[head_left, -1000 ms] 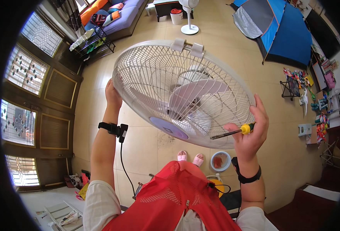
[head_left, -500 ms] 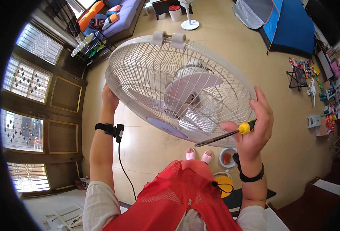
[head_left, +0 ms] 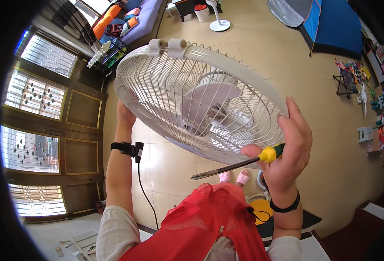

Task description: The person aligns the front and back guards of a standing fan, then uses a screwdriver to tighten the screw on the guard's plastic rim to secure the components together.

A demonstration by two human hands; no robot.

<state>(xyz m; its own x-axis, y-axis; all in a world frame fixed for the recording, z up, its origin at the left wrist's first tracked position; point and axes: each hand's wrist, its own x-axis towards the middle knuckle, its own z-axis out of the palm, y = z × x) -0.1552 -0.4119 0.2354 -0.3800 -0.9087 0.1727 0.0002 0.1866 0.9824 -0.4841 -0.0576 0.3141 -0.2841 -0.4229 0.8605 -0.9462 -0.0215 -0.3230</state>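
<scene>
A white wire fan guard [head_left: 166, 82] with pale blades inside is held up in front of me, tilted with its far rim higher. My left hand [head_left: 124, 115] grips the guard's left rim from behind. My right hand [head_left: 290, 145] presses its fingers against the right rim while also holding a screwdriver [head_left: 239, 164] with a yellow and green handle, its dark shaft pointing left under the guard. A white clip [head_left: 171, 45] sits on the top rim.
Tan tiled floor lies below. A second white fan stand [head_left: 218, 19] and a purple sofa [head_left: 135, 21] are at the far end, a blue tent [head_left: 331, 21] at upper right, toys [head_left: 361, 82] along the right wall, dark wooden doors [head_left: 70, 126] on the left.
The fan guard has come closer to the camera and risen, tilting more steeply. Both hands kept their hold on the rim, and the screwdriver stayed in my right hand.
</scene>
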